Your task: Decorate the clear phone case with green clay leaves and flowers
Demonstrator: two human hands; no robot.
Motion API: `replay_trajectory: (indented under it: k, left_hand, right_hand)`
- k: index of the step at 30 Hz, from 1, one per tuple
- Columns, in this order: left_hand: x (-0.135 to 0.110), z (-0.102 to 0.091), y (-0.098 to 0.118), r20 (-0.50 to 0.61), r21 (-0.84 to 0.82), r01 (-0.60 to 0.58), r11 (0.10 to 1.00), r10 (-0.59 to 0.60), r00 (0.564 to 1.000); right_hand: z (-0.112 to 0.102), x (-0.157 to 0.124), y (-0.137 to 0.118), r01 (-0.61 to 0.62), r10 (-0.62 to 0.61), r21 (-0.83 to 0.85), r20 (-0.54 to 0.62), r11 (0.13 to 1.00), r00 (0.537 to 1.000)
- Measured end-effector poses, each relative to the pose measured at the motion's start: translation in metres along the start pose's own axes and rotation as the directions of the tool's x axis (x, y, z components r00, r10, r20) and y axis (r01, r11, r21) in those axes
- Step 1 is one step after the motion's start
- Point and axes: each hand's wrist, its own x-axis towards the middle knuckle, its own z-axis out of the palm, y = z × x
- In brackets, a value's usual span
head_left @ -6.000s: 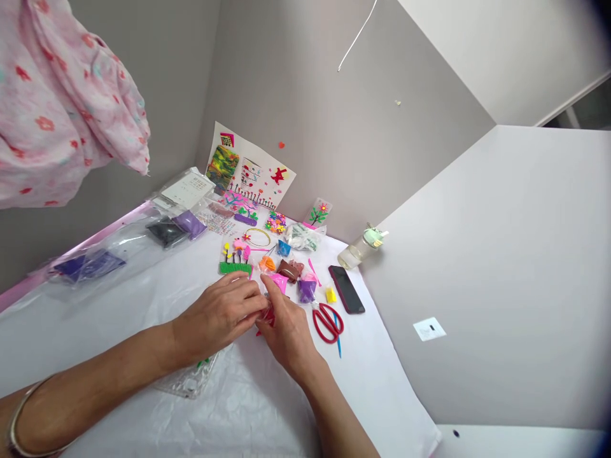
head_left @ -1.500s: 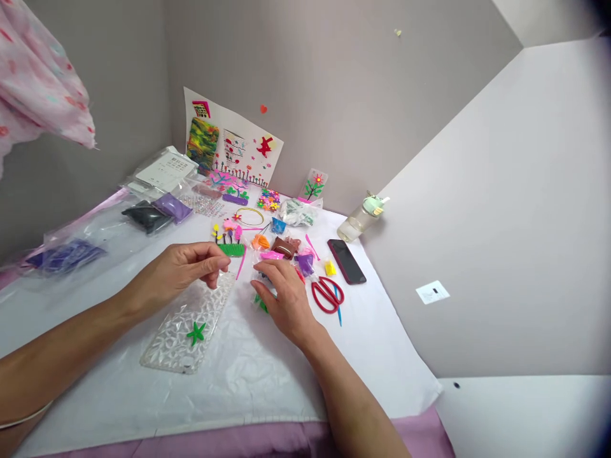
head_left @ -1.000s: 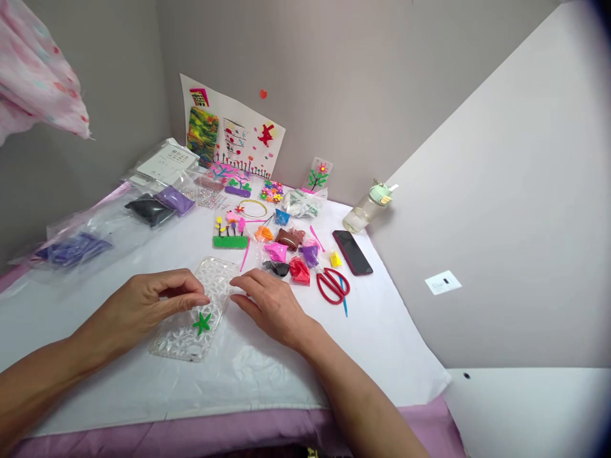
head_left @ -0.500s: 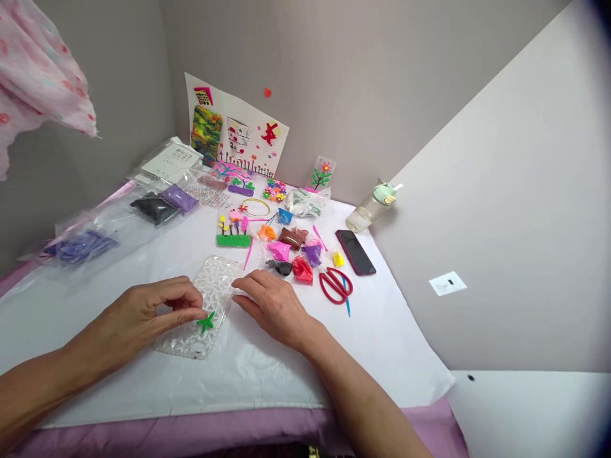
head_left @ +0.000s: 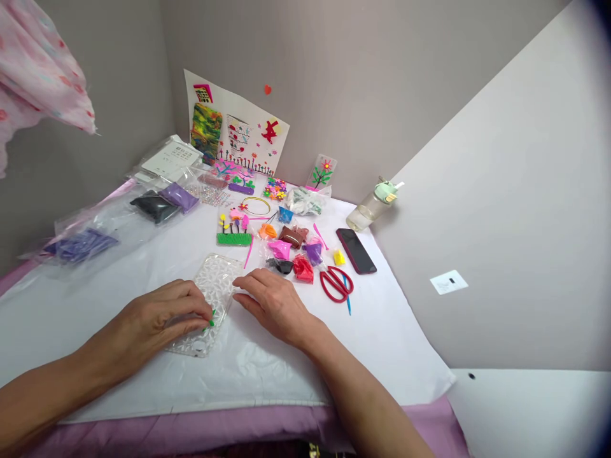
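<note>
A clear phone case (head_left: pixel 217 277) with a faceted pattern lies flat on the white-covered table, tilted away from me. On its lower part is a small green clay piece (head_left: pixel 212 322), mostly covered by fingers. My left hand (head_left: pixel 165 318) reaches over the case from the left, its thumb and fingertips closed on the green piece. From the other side, my right hand (head_left: pixel 272 302) has its thumb and forefinger at the case's right edge, holding it there. The fingers below the right forefinger are partly hidden.
Beyond the case lie several clay packets, among them a red one (head_left: pixel 303 268), plus red-handled scissors (head_left: pixel 337 284), a blue tool (head_left: pixel 348 302) and a phone (head_left: pixel 356 250). A bottle (head_left: pixel 375 207) leans at the back right. Plastic bags (head_left: pixel 86 245) cover the left side.
My left hand has moved slightly right, and its fingers have come down over the green piece, whose star-like shape showed before. My right hand stays at the case's edge.
</note>
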Motion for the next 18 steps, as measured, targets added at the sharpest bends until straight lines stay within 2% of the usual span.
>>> replay_trajectory:
  k: [12,18]
  left_hand:
    - [-0.0005,0.0033,-0.0052,0.001,0.094,-0.055,0.994,0.055,0.998]
    - [-0.0007,0.0032,-0.0054,-0.015,0.087,-0.062,0.994,0.064,0.998]
  right_hand:
    - [-0.0007,0.0013,-0.0005,0.001,0.000,-0.025,0.029,1.000,1.000]
    - [-0.0009,0.0005,-0.0006,0.016,-0.016,-0.023,0.016,1.000,1.000]
